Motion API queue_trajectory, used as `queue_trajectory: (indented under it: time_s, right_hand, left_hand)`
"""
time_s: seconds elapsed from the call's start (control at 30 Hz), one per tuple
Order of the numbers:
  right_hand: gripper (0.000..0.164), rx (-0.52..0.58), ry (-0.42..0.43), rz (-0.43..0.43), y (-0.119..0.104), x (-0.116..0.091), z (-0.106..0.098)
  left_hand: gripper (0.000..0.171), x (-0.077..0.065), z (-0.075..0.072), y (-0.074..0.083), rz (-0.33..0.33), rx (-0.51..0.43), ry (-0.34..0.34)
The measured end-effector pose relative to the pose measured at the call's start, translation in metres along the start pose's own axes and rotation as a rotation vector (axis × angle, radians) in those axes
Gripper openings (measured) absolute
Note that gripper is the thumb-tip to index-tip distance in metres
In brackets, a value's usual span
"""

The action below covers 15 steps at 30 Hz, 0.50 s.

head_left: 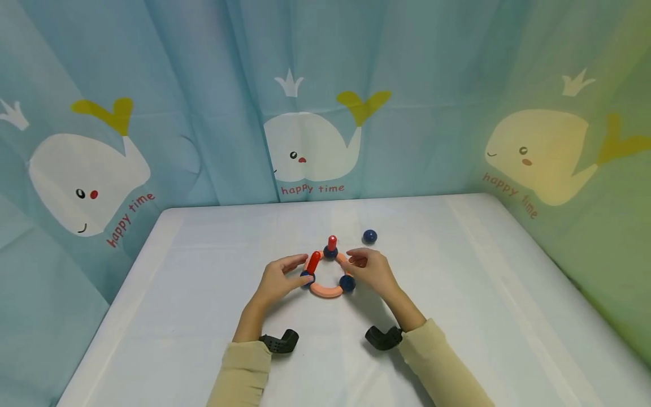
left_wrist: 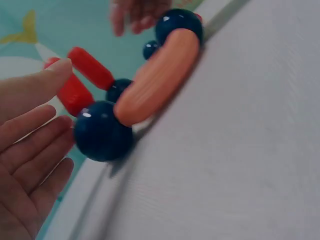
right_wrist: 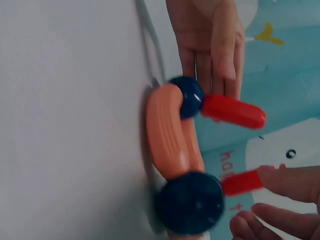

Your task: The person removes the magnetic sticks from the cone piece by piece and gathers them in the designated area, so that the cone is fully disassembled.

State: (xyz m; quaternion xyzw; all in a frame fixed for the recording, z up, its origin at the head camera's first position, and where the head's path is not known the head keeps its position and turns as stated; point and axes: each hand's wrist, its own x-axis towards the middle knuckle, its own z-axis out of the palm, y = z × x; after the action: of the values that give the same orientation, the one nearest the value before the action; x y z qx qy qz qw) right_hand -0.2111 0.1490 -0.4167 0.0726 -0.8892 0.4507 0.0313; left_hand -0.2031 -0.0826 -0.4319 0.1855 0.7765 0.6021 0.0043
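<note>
A ring of curved orange pieces and dark blue balls lies on the table. Red rods stand up from its left ball and its back ball. My left hand is at the ring's left side, its fingers loosely straight beside the left ball and its thumb in front of the rod there. Above the ring's right side, near the right ball, hovers my right hand, fingers slightly bent. It appears to hold nothing; its thumb overlaps the back rod in the right wrist view.
A loose dark blue ball sits behind the ring, to the right. The white table ends at a curtain printed with whales. Each wrist carries a black device.
</note>
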Motion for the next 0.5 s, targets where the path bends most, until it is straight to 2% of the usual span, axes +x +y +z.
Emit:
queue_trajectory:
  time_s: [0.2,0.5]
  right_hand:
    - [0.039,0.036,-0.057,-0.049,-0.004,-0.001,0.016]
    - [0.042,0.082,-0.071,-0.114,-0.008,0.004,0.033]
  left_hand:
    - [0.061,0.005,0.006,-0.031,-0.009,0.08,-0.016]
    - [0.061,0.004,0.008,-0.04,0.0,0.1,-0.007]
